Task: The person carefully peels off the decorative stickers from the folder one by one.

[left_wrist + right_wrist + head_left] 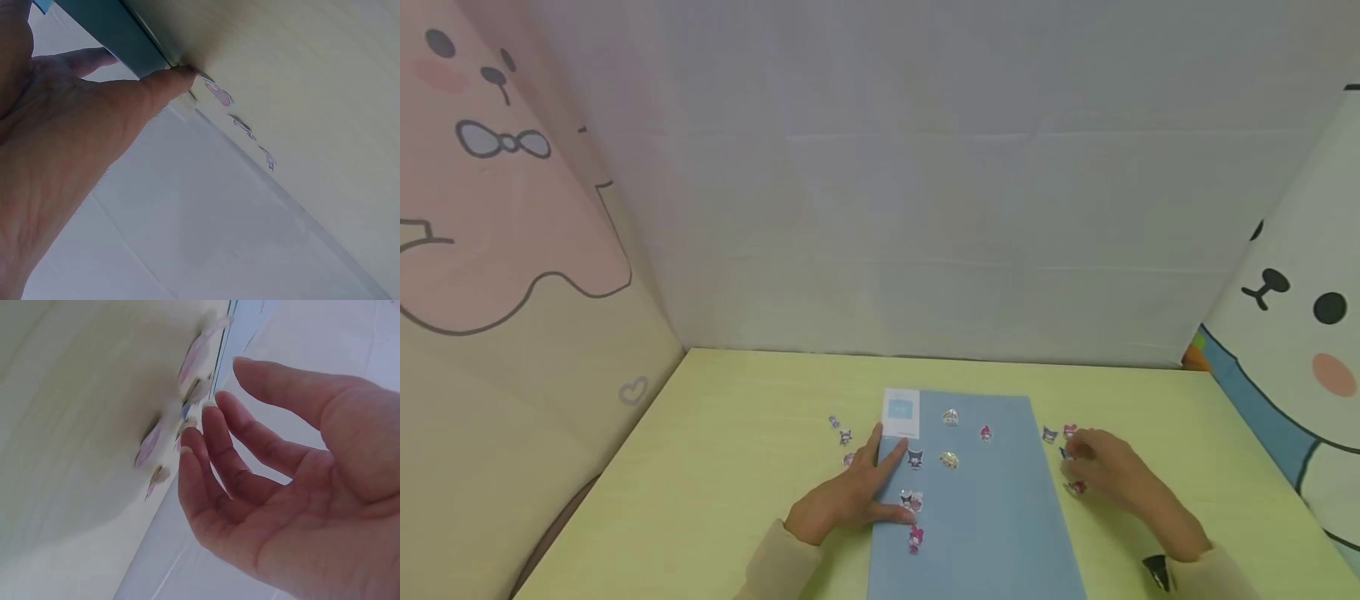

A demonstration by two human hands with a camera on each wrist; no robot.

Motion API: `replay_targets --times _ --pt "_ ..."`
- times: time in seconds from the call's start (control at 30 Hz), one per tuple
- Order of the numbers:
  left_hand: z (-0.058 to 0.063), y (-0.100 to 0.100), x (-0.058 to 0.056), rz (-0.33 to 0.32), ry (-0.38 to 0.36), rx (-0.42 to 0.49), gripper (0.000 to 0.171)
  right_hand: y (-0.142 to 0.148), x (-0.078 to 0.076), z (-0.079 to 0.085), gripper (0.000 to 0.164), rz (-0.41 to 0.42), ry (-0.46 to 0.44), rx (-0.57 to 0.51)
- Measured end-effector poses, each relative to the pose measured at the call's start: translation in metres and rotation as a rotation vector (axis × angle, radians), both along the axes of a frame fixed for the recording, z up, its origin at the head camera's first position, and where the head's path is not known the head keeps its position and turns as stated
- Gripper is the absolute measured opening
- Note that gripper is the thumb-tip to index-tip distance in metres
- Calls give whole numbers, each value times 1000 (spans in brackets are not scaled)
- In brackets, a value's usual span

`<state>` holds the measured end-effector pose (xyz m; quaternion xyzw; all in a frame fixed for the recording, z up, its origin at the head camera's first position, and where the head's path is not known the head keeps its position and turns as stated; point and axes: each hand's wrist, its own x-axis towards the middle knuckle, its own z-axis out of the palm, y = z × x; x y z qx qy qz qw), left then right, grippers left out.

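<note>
A flat blue board (985, 508) with a white label (901, 412) at its upper left lies on the table, several character stickers on it. My left hand (850, 492) rests on its left edge with fingers spread, the thumb beside a pink-hooded sticker (916, 538). In the left wrist view, a finger of the left hand (81, 119) reaches the table beside a pink sticker (219, 93). My right hand (1108, 471) hovers over loose stickers right of the board. Its fingers bend loosely in the right wrist view, thumb apart, with nothing between them; a pinkish sticker (148, 445) lies close by.
Loose stickers lie left of the board, among them a dark-eared one (846, 437). Right of it are a dark-eared sticker (1049, 434) and a red-pink one (1077, 487). A black object (1156, 572) shows by the right sleeve. Cloth walls surround the yellow table (737, 467).
</note>
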<state>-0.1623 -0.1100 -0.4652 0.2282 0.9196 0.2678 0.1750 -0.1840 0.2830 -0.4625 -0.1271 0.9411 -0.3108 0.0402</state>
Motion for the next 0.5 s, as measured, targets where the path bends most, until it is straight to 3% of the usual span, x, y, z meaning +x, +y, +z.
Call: replay_targets --times 0.23,0.5 --pt "-4 -1 -1 8 -7 -8 106 -18 2 0 15 52 106 -41" --pt "-1 0 -1 5 -14 10 106 -35 2 -2 14 74 160 -44"
